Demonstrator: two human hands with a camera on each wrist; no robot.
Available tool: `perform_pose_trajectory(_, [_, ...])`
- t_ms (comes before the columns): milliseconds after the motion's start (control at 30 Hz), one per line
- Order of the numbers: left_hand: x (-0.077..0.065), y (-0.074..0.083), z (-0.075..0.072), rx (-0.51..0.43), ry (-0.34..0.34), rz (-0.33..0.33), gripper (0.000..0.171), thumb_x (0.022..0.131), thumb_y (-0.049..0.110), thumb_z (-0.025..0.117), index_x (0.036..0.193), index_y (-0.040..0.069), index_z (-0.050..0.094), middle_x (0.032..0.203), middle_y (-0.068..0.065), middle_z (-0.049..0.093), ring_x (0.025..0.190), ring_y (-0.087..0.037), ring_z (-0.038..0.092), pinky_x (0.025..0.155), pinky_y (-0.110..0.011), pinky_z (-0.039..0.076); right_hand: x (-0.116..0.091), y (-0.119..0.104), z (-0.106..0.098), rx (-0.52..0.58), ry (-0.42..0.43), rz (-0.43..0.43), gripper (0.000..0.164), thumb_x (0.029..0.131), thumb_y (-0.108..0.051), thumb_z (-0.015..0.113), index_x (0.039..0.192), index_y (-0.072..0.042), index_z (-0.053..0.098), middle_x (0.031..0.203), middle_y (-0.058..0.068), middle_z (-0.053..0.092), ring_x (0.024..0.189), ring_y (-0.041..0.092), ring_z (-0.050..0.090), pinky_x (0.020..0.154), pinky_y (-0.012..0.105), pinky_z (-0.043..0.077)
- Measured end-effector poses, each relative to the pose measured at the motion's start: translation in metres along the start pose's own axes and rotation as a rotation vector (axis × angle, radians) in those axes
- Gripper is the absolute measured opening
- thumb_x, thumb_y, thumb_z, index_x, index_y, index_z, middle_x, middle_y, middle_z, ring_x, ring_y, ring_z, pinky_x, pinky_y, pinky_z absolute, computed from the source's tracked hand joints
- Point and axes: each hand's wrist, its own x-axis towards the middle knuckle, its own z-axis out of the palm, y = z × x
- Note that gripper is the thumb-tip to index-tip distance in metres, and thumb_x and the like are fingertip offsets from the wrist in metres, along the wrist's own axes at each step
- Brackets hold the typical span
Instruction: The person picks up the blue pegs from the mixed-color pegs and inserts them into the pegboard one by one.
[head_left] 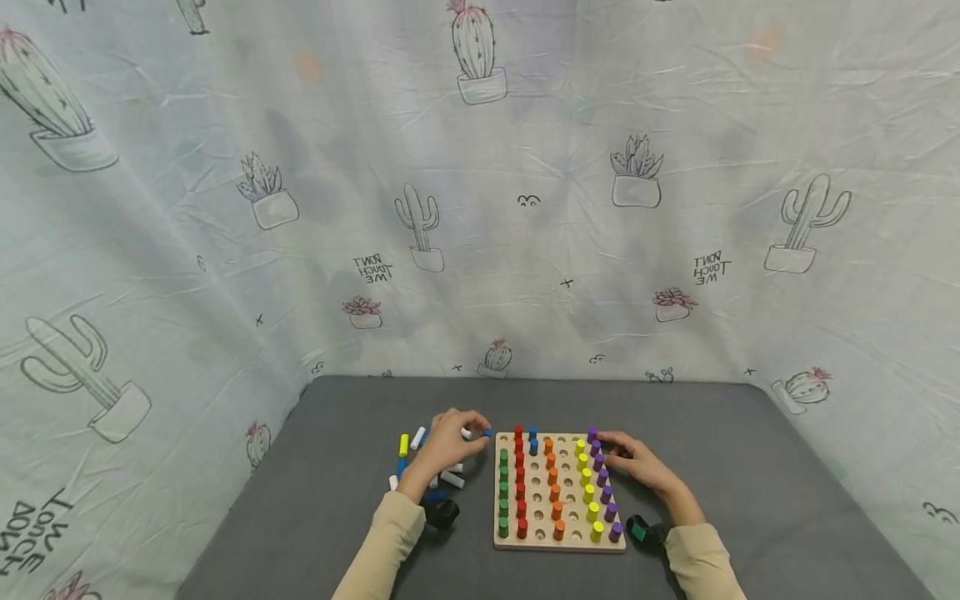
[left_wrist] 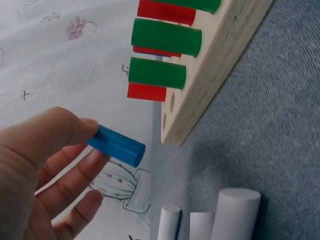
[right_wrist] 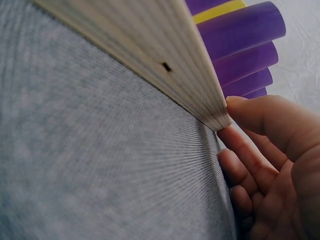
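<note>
Cactus-print pale fabric point(head_left: 480, 242) hangs behind and at both sides; grey counter point(head_left: 315, 533) below, far edge meeting the fabric. Wooden pegboard point(head_left: 551, 546) lies roughly midway between the counter's left and right edges, well apart from the far edge.

Left hand point(head_left: 447, 440) is clamped on a blue peg point(left_wrist: 117, 146), thumb and fingertips pinching one end, other fingers spread loosely. Peg sits in the air just beside the board's far left corner, apart from the board, tilted in the left wrist view. Right hand point(head_left: 640, 462) is at the board's far right corner, thumb and forefinger pinching the edge there, next to the purple pegs.

Pegs upright in board, columns from the left edge: green pegs point(head_left: 503, 489), with bare holes at the far left corner; red pegs point(head_left: 521, 492); two seated blue pegs point(head_left: 533, 447) at the far end, holes nearer; orange pegs point(head_left: 555, 492); column of bare holes; yellow pegs point(head_left: 588, 493); purple pegs point(head_left: 606, 494) along the right edge.

Loose on counter, left of board: white pegs point(head_left: 453, 479), a yellow peg point(head_left: 404, 446), some blue ones, partly hidden by the left arm. Beige sleeves point(head_left: 393, 521), black device point(head_left: 442, 514) by each wrist.
</note>
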Motion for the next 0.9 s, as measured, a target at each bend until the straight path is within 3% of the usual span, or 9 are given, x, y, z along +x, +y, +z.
perform_pose_trajectory(233, [0.002, 0.004, 0.001, -0.038, 0.017, 0.017, 0.013, 0.084, 0.021, 0.068, 0.097, 0.018, 0.067, 0.087, 0.006, 0.063, 0.087, -0.027, 0.056, 0.101, -0.055, 0.022, 0.001, 0.002, -0.001, -0.01, -0.006, 0.027, 0.044, 0.092, -0.011, 0.056, 0.129, 0.009, 0.045, 0.106, 0.021, 0.051, 0.076, 0.004, 0.047, 0.06, 0.023, 0.04])
perform_pose_trajectory(633, [0.006, 0.011, 0.005, -0.014, 0.016, 0.018, 0.012, 0.085, 0.026, 0.068, 0.096, 0.022, 0.066, 0.089, 0.003, 0.065, 0.089, -0.028, 0.055, 0.097, -0.052, 0.027, 0.001, 0.001, -0.001, 0.006, -0.011, 0.061, 0.045, 0.093, -0.012, 0.055, 0.131, 0.009, 0.043, 0.107, 0.022, 0.05, 0.077, 0.005, 0.046, 0.061, 0.023, 0.04])
perform_pose_trajectory(900, [0.008, 0.018, 0.006, -0.071, 0.016, 0.042, 0.017, 0.085, 0.024, 0.068, 0.098, 0.013, 0.066, 0.091, 0.0, 0.063, 0.088, -0.031, 0.052, 0.094, -0.052, 0.027, 0.001, 0.003, 0.0, -0.018, -0.01, 0.049, 0.043, 0.093, -0.008, 0.054, 0.131, 0.009, 0.044, 0.109, 0.024, 0.05, 0.078, 0.004, 0.047, 0.062, 0.022, 0.04])
